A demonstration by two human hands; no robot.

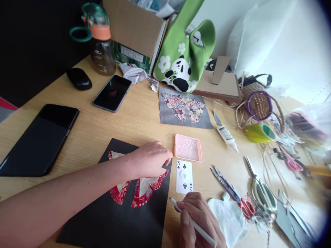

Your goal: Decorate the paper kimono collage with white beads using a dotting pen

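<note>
My left hand (151, 160) reaches across a black sheet (129, 225), its fingers curled and closed; whatever they may hold is hidden. Partly under that hand and arm lies a red patterned fabric fan shape (142, 198), dotted with small pearly beads along its edge. My right hand (200, 218) grips a slim white pencil (201, 232), whose tip points up and left towards the sheet's right edge. Just beyond it, a three of clubs playing card (184, 186) carries a white blob. A shallow pink tray (188, 148) of tiny white beads sits above the card.
To the right lie red-handled scissors (247, 208), green-handled scissors (263, 193), a white cloth (230, 220) and a glue tube (227, 137). Behind are a floral fabric piece on grey (165, 119) and a green panda bag (181, 65). Phone (112, 93), tablet (36, 141), mouse (79, 78) and bottle (103, 57) stand left.
</note>
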